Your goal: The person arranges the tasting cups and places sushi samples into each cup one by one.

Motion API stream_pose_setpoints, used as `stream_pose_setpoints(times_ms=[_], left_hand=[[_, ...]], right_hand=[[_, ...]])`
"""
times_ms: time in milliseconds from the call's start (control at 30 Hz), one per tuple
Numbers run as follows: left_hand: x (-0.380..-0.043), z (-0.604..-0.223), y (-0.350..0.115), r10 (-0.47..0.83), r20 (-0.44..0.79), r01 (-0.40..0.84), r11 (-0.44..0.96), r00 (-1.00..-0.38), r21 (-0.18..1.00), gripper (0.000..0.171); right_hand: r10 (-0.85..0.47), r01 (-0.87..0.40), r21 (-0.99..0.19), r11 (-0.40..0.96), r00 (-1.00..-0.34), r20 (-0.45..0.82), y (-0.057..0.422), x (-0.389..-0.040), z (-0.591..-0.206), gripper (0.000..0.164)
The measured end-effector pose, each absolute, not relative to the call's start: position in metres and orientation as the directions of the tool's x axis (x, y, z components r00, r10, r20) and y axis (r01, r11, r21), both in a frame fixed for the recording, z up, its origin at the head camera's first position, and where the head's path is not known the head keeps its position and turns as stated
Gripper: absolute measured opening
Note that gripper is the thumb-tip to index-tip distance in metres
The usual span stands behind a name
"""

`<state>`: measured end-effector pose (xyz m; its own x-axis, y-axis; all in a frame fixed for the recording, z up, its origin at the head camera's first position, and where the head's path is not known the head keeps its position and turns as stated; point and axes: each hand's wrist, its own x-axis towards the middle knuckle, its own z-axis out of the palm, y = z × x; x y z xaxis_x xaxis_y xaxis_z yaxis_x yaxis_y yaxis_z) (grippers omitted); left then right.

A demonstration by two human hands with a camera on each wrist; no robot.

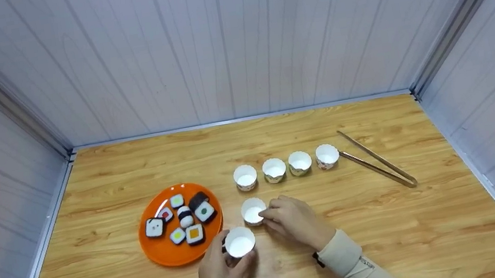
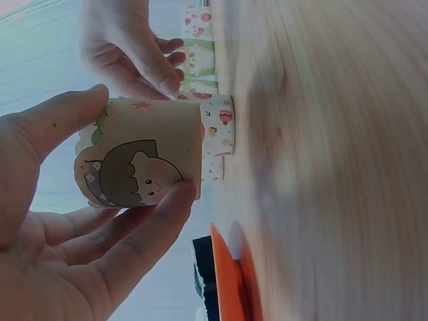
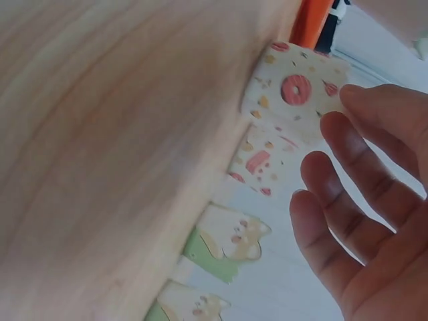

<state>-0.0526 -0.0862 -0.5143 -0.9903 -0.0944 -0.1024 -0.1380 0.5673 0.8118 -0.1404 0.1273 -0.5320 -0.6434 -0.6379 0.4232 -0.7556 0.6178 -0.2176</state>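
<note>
Looking down on a wooden table [image 1: 437,228], reading the clock from its middle. Seeing an orange plate [image 1: 161,253] lying at 9 o'clock, then metal tongs [image 1: 372,167] lying splayed between 2 and 3. Grasping a paper cup [image 1: 240,243] at 7 o'clock with the left hand [image 1: 220,268], curling thumb and fingers round its wall, lifting it clear of the wood. Holding the right hand [image 1: 295,220] toward 4 o'clock with fingers released, loosely bent, beside a second cup [image 1: 252,212] standing at the middle; being unable to tell touch from near-touch. Finding four more cups [image 1: 274,171] standing in a row from 12 to 2. Spotting small sushi pieces [image 1: 194,234] resting on the plate.
</note>
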Motion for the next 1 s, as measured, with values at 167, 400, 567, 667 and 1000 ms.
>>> stream_pose_setpoints(times_ms=[167,400,567,667,1000], left_hand=[[-0.055,-0.514,-0.079,-0.076,-0.082,-0.11,0.567,-0.994,0.816,0.065],[-0.057,-0.517,-0.074,-0.033,-0.009,-0.026,0.569,-0.999,0.822,0.06],[-0.058,-0.517,-0.069,-0.019,-0.029,-0.034,0.575,-0.999,0.817,0.062],[-0.057,-0.517,-0.066,0.005,-0.011,-0.006,0.578,-1.0,0.816,0.062],[-0.055,-0.513,-0.056,0.072,0.055,0.087,0.578,-0.996,0.811,0.061]], right_hand=[[-0.586,-0.743,-0.239,0.626,-0.65,0.484,0.143,-0.129,-0.519,0.013],[-0.537,-0.737,-0.245,0.629,-0.641,0.549,0.168,-0.099,-0.494,0.016],[-0.532,-0.76,-0.248,0.601,-0.612,0.585,0.174,-0.088,-0.482,0.02],[-0.561,-0.788,-0.24,0.567,-0.583,0.588,0.17,-0.088,-0.482,0.022],[-0.657,-0.85,-0.177,0.496,-0.501,0.563,0.153,-0.088,-0.493,0.025]])
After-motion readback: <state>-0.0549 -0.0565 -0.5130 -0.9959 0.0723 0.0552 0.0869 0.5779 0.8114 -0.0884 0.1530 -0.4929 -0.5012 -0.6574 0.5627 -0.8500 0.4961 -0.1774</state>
